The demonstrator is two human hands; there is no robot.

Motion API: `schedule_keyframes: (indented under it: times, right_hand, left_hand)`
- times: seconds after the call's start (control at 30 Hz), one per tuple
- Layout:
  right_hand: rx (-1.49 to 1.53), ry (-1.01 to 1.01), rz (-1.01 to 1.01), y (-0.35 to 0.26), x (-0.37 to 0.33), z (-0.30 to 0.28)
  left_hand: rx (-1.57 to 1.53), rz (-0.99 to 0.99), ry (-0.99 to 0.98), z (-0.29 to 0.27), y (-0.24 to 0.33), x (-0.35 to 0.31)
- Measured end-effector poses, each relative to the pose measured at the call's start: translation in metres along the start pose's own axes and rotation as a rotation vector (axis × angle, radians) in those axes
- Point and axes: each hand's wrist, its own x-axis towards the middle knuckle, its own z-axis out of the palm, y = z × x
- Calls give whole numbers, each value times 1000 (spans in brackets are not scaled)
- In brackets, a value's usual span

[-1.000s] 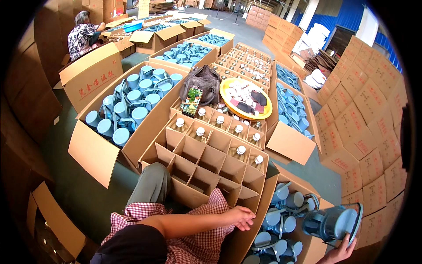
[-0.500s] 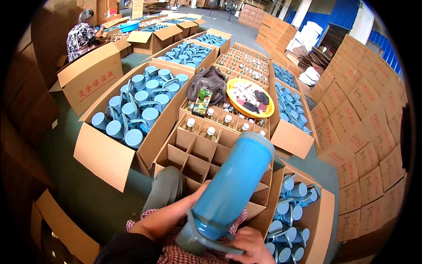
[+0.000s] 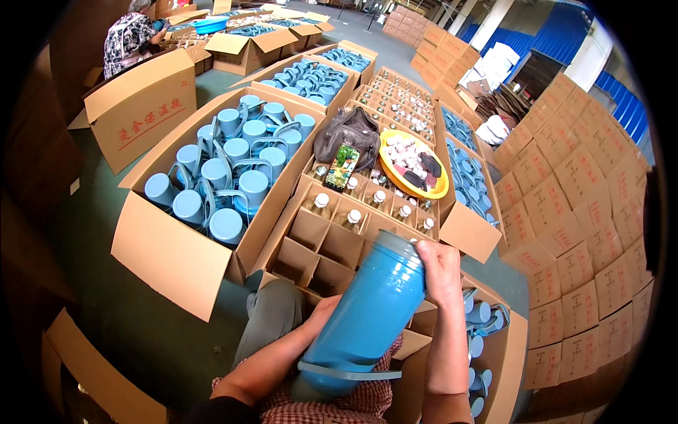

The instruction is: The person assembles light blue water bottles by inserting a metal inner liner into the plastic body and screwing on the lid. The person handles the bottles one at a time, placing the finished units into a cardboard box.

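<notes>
A large blue thermos flask (image 3: 367, 304) lies tilted over my lap, its grey threaded end pointing up and away from me. My left hand (image 3: 323, 312) supports its left side, the fingers hidden behind the body. At the upper end my right hand (image 3: 441, 268) is closed around the rim with the fingers bent over it. A pale blue handle (image 3: 346, 372) crosses the lower end near my checked clothing. Just beyond the flask stands a divided carton (image 3: 311, 230), where white-capped glass liners (image 3: 352, 218) fill some cells and the nearest cells are bare.
Open cartons of blue flasks stand on the left (image 3: 236, 150), far right (image 3: 462, 169) and near right (image 3: 487, 318). A yellow basin (image 3: 443, 185), dark bag (image 3: 346, 134) and phone (image 3: 343, 168) rest on the liners. Stacked cartons (image 3: 565, 184) line the right. Another person (image 3: 127, 39) sits far left.
My right hand has moved from the handle at the flask's lower end up to its rim. The handle has swung across the flask's lower body. The view has shifted slightly.
</notes>
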Motion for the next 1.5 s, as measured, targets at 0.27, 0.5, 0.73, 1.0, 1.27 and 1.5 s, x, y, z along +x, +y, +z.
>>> schedule_keyframes:
  times: [0.27, 0.5, 0.73, 1.0, 1.27, 1.5]
  right_hand:
    - [-3, 83, 62, -10, 7, 7]
    - [-22, 115, 36, -26, 13, 18]
    - [-105, 101, 6, -33, 19, 20]
    - [-131, 103, -33, -38, 17, 22]
    - [-120, 129, -39, -39, 10, 18]
    - [-117, 147, -57, -36, 9, 19]
  left_hand:
    - [-101, -25, -23, -15, 6, 10]
    - [-165, 23, -46, -30, 2, 13]
    - [-114, 53, 28, -30, 13, 11]
    - [-146, 64, 40, -32, 10, 8]
    - [-114, 80, 28, -29, 7, 7]
    - [-116, 69, 39, -29, 4, 8]
